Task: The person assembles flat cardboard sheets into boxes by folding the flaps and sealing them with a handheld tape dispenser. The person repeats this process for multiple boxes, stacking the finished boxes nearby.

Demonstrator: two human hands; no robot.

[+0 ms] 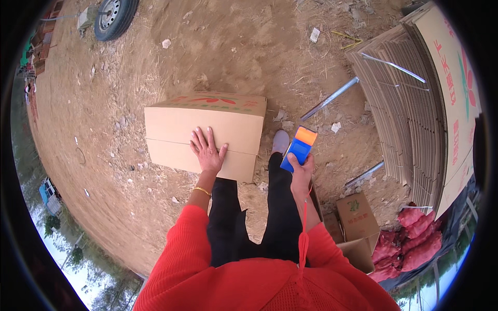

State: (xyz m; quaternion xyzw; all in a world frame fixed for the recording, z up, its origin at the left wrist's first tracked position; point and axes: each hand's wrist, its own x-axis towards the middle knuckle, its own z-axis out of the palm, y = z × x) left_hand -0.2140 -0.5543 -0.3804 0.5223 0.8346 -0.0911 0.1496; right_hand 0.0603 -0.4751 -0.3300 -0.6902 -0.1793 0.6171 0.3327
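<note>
A closed cardboard box [204, 123] stands on the dirt in front of me, with a seam running across its upper face. My left hand [209, 154] lies flat on that face, fingers spread, across the seam. To the right of the box, my right hand [301, 171] grips a blue tape dispenser [298, 151] with an orange end, held in the air apart from the box. A red cord [303, 243] hangs by my right forearm.
Flattened cartons [397, 98] are stacked at right, with metal bars [330, 98] beside them. Open cardboard boxes [358, 215] stand near my right side, next to red mesh sacks [415, 236]. A wheel [115, 19] is at far left. Scraps litter the ground.
</note>
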